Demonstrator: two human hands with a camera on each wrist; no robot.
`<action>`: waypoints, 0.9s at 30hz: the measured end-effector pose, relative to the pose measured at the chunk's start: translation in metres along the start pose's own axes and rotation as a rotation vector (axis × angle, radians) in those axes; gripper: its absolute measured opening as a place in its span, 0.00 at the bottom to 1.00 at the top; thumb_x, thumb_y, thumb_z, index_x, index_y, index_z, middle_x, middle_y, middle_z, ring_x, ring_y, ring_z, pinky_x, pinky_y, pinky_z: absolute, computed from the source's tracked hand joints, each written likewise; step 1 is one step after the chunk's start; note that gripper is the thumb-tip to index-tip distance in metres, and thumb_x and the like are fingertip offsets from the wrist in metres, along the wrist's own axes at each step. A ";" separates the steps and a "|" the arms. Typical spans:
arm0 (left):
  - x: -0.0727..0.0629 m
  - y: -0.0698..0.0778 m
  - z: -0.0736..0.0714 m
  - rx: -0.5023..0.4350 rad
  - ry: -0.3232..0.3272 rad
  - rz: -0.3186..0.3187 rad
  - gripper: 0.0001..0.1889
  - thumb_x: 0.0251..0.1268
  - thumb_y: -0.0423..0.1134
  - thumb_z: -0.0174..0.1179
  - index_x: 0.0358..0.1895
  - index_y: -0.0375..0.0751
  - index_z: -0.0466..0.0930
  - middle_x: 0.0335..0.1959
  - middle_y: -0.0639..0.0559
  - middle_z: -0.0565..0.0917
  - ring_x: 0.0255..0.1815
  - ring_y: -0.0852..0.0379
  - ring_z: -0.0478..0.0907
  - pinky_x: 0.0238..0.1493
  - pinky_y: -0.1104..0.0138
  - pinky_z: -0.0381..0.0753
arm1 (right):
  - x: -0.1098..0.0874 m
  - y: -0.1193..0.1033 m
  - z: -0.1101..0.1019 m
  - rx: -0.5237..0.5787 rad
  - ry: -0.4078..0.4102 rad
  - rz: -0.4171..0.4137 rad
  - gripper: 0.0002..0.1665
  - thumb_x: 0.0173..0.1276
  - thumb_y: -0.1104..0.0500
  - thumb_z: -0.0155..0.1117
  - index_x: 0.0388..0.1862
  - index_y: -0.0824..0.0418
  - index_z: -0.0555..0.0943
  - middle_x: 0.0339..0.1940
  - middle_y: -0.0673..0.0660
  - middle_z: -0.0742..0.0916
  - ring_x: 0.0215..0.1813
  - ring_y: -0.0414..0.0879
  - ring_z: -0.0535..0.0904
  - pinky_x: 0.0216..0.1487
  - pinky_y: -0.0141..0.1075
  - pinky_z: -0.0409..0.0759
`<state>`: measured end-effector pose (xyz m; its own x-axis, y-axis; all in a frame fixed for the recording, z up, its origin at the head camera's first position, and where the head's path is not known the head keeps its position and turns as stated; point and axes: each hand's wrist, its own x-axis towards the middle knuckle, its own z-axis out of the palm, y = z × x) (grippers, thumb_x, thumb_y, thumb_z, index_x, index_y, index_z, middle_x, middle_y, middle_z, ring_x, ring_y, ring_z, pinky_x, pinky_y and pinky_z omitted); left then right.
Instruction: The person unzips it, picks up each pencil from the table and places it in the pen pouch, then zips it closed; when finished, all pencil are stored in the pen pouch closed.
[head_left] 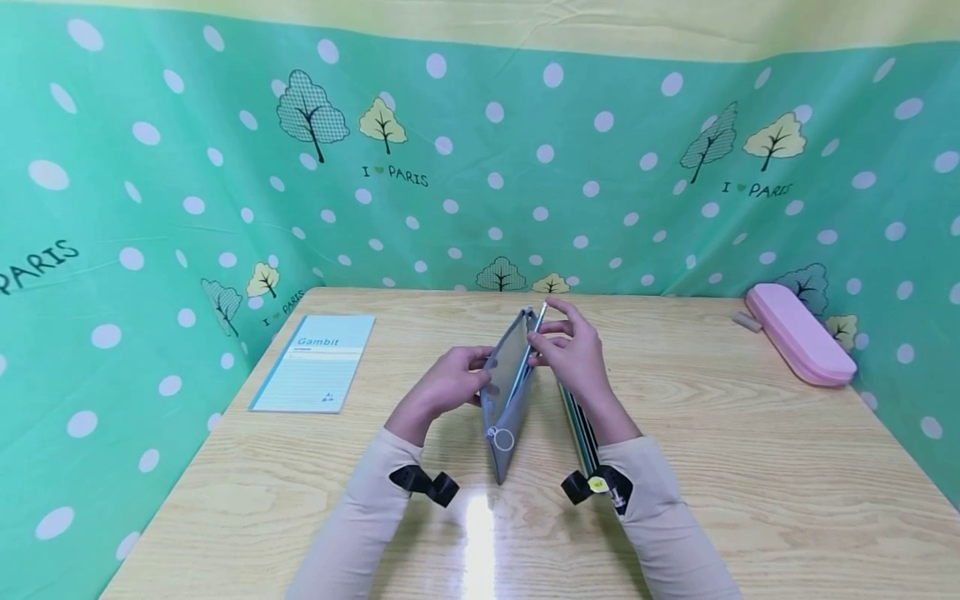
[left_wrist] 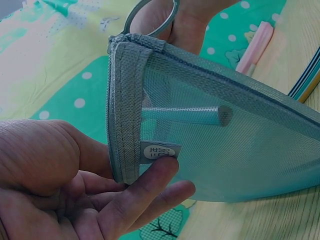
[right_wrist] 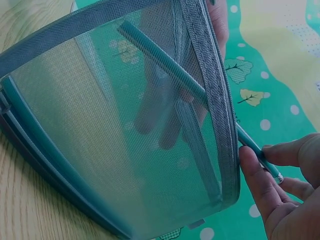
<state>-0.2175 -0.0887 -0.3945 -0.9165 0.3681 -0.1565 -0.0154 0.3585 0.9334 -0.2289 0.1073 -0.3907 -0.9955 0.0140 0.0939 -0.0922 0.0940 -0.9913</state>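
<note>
A grey mesh zip pouch (head_left: 513, 417) stands on edge above the middle of the table, its zipped end tipped toward the far side. My left hand (head_left: 453, 379) grips its left side, fingers against the mesh by a small label (left_wrist: 161, 151). On the other side, my right hand (head_left: 573, 354) pinches a teal pencil (right_wrist: 165, 62) near its metal-tipped end. Most of that pencil is within the pouch, slanting through the opening, and it shows through the mesh. More teal pencils (right_wrist: 45, 140) lie along the pouch's bottom. A ring pull (left_wrist: 174, 15) hangs from the zip.
Striped dark pencils (head_left: 579, 429) lie on the table, partly under my right forearm. A pale blue notebook (head_left: 311, 371) is at left. At far right sit a pink pencil case (head_left: 802, 335) and a small grey block (head_left: 747, 321). A green dotted curtain (head_left: 525, 200) borders the table.
</note>
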 end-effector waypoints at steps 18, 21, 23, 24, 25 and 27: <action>-0.001 -0.001 0.000 0.000 0.008 -0.007 0.28 0.73 0.25 0.48 0.75 0.25 0.64 0.69 0.28 0.75 0.52 0.39 0.86 0.45 0.58 0.92 | 0.000 -0.002 -0.009 -0.033 0.002 -0.053 0.24 0.74 0.69 0.59 0.68 0.68 0.77 0.52 0.69 0.83 0.40 0.51 0.87 0.41 0.35 0.92; -0.001 -0.001 0.001 0.003 0.013 -0.007 0.27 0.73 0.25 0.48 0.75 0.25 0.65 0.68 0.29 0.76 0.51 0.40 0.87 0.44 0.58 0.93 | 0.000 -0.003 -0.013 -0.033 0.000 -0.060 0.21 0.75 0.67 0.58 0.65 0.70 0.78 0.50 0.69 0.83 0.42 0.53 0.87 0.41 0.35 0.92; -0.001 -0.001 0.001 0.001 0.013 -0.005 0.28 0.73 0.25 0.48 0.75 0.25 0.65 0.68 0.29 0.76 0.50 0.40 0.87 0.44 0.58 0.93 | 0.000 -0.003 -0.017 -0.036 0.000 -0.062 0.20 0.76 0.67 0.58 0.63 0.71 0.79 0.49 0.70 0.83 0.40 0.49 0.87 0.41 0.33 0.91; -0.001 -0.001 0.001 0.002 0.013 -0.003 0.28 0.73 0.24 0.48 0.75 0.25 0.65 0.68 0.29 0.76 0.50 0.40 0.87 0.44 0.58 0.93 | 0.001 -0.003 -0.018 -0.036 0.000 -0.060 0.19 0.76 0.67 0.58 0.63 0.72 0.79 0.48 0.70 0.84 0.38 0.46 0.87 0.41 0.33 0.91; -0.001 -0.001 0.001 0.004 0.013 -0.001 0.28 0.72 0.24 0.48 0.75 0.25 0.65 0.68 0.29 0.76 0.50 0.40 0.87 0.44 0.58 0.93 | 0.001 -0.003 -0.020 -0.036 0.001 -0.058 0.19 0.75 0.67 0.58 0.62 0.72 0.79 0.48 0.70 0.84 0.37 0.43 0.87 0.41 0.32 0.91; -0.001 -0.001 0.001 0.003 0.010 0.001 0.28 0.72 0.24 0.48 0.75 0.25 0.65 0.68 0.29 0.76 0.50 0.39 0.87 0.44 0.58 0.93 | 0.002 -0.002 -0.023 -0.036 -0.002 -0.052 0.18 0.75 0.68 0.58 0.61 0.73 0.79 0.47 0.71 0.84 0.33 0.38 0.85 0.40 0.31 0.91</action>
<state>-0.2166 -0.0887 -0.3953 -0.9204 0.3598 -0.1528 -0.0138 0.3606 0.9326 -0.2304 0.1295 -0.3866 -0.9895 0.0061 0.1447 -0.1427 0.1306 -0.9811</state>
